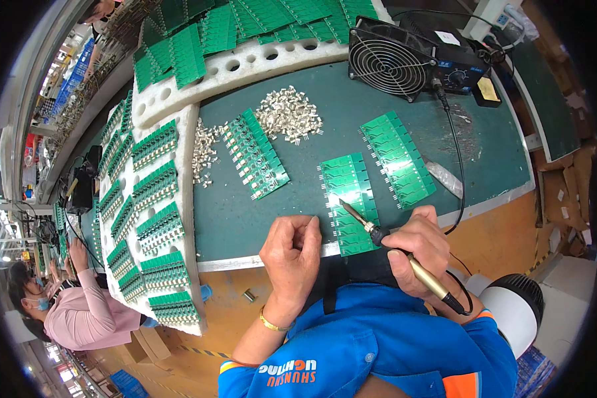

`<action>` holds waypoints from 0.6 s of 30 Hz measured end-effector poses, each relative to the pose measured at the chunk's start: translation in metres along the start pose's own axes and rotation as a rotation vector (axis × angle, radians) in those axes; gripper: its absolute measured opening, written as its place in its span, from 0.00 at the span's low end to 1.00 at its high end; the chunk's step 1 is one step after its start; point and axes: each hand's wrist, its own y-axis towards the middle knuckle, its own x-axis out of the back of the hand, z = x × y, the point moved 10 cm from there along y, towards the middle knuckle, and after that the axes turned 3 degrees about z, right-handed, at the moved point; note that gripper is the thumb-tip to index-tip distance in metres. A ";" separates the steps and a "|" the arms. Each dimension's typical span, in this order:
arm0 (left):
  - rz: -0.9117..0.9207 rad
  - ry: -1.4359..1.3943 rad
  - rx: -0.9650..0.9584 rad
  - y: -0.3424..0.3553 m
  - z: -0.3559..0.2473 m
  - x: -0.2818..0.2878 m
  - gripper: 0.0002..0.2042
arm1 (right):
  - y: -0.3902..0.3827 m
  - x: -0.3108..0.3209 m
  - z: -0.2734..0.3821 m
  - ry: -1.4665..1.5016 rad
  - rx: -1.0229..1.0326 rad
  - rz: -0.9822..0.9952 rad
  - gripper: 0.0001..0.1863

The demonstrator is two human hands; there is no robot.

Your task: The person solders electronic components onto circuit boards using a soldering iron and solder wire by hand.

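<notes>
My right hand (418, 252) is closed around a soldering iron (428, 277) with a gold-coloured handle. The iron's tip lies over a green circuit board (347, 174) at the table's front edge, and I cannot tell whether it touches. Beside that board's left edge, my left hand (292, 249) has its fingers curled together; whatever they hold, if anything, is hidden. A second green board (398, 159) lies to the right, pins along its left edge. Left of centre is a board with several small parts mounted on it (255, 154).
Small metal-pinned connectors (288, 114) are heaped behind the boards. White foam sheets (245, 71) carry many boards at the back and left. A fan (388, 61) and a soldering station (459, 76) stand at the back right, its cable trailing forward. A co-worker (86, 305) sits at left.
</notes>
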 end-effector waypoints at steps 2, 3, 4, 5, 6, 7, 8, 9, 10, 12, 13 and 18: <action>0.004 0.000 0.001 0.000 0.000 -0.002 0.04 | -0.001 0.001 0.000 0.006 0.000 -0.006 0.10; 0.005 -0.003 0.000 0.000 0.000 -0.002 0.04 | -0.002 0.001 0.001 0.006 0.001 -0.004 0.10; 0.007 -0.007 0.000 0.000 0.000 -0.003 0.04 | -0.002 0.000 0.001 0.011 -0.001 -0.004 0.10; 0.006 -0.008 0.001 0.001 0.000 -0.004 0.04 | -0.001 0.000 0.001 0.016 -0.003 -0.003 0.10; 0.001 -0.007 -0.004 0.001 -0.001 -0.005 0.04 | -0.001 0.000 0.000 0.016 -0.003 -0.001 0.10; -0.003 -0.006 -0.009 0.002 -0.003 -0.005 0.05 | -0.001 0.000 0.000 0.017 -0.004 -0.001 0.09; -0.005 -0.005 -0.007 0.002 -0.003 -0.005 0.05 | 0.000 -0.001 0.000 0.020 -0.004 -0.001 0.09; -0.003 -0.002 -0.017 0.003 -0.004 -0.006 0.05 | 0.000 -0.002 0.000 0.022 -0.004 0.001 0.09; 0.000 0.002 -0.026 0.003 -0.004 -0.006 0.05 | 0.000 -0.003 -0.001 0.023 -0.009 0.004 0.09; 0.001 0.004 -0.028 0.004 -0.003 -0.008 0.05 | 0.001 -0.004 -0.003 0.025 -0.015 0.009 0.08; 0.003 0.006 -0.032 0.004 -0.003 -0.009 0.04 | 0.002 -0.005 -0.003 0.018 -0.009 0.002 0.07; 0.015 0.031 -0.050 0.005 -0.004 -0.010 0.04 | 0.004 -0.007 -0.005 0.008 -0.009 0.008 0.06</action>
